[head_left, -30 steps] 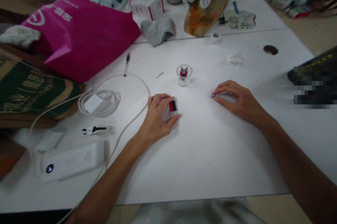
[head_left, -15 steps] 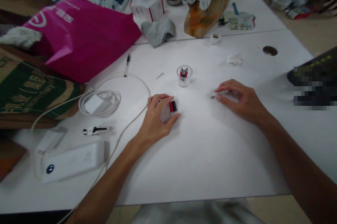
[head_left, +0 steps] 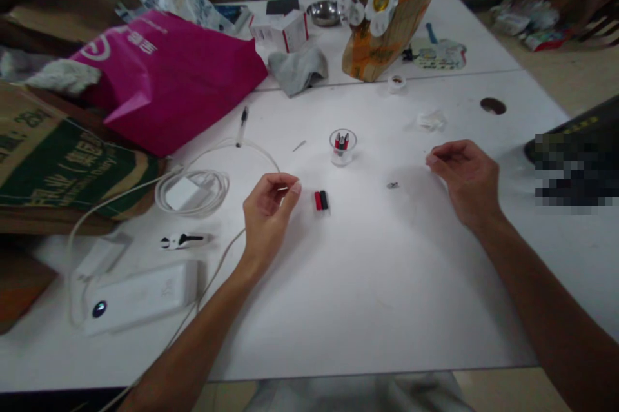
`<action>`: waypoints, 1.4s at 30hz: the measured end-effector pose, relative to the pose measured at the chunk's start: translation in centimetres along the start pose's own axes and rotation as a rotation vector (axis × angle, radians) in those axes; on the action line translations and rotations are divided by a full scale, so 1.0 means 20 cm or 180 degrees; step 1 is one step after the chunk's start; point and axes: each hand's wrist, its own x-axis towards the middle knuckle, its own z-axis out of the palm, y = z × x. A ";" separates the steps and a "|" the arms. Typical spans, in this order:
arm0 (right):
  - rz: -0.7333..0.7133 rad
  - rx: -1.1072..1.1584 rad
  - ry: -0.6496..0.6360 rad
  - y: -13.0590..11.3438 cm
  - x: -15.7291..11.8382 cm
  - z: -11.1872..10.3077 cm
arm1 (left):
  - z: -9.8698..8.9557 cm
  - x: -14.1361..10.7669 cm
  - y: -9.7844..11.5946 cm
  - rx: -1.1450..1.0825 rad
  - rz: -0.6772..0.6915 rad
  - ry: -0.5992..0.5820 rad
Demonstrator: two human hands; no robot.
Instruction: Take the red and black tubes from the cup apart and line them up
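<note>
Cylinders (head_left: 321, 200), one red, one black, lie side by side well in from the table's (head_left: 367, 309) near edge, between the left hand (head_left: 267, 215) and a small grey piece (head_left: 393, 186). The right hand (head_left: 469, 183) is nearer the right edge; both hands' fingers are released, loosely curled.

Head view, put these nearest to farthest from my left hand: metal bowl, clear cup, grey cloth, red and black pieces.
1. Red and black pieces, just right of your left hand.
2. Clear cup, beyond them, slightly right.
3. Grey cloth, farther back.
4. Metal bowl, farthest back.
</note>
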 end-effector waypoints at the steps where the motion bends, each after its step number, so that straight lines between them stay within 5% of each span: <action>1: -0.0026 -0.0029 -0.0008 0.00 0.00 0.00 | 0.00 0.00 0.00 -0.0053 -0.0068 0.0021; 9: -0.0211 -0.0141 -0.0068 -0.01 -0.01 0.00 | -0.02 0.02 -0.03 -0.0169 -0.0148 0.0021; 14: -0.0420 -0.0157 -0.0202 -0.13 0.02 0.07 | -0.02 0.02 -0.01 -0.0242 -0.0198 0.0023; 21: -0.1039 -0.0089 -0.0904 -0.49 0.23 0.30 | -0.02 0.01 0.03 -0.0768 -0.0358 -0.0085; 26: -0.1650 -0.0314 -0.1368 -0.62 0.38 0.51 | -0.02 0.01 0.03 -0.1023 -0.0385 -0.0105; 31: -0.1865 -0.1005 -0.1852 -0.64 0.43 0.60 | -0.03 0.01 0.03 -0.1063 -0.0380 -0.0095; 42: -0.1955 -0.1540 -0.2006 -0.56 0.45 0.55 | 0.00 -0.02 0.08 -0.1029 -0.0551 -0.0274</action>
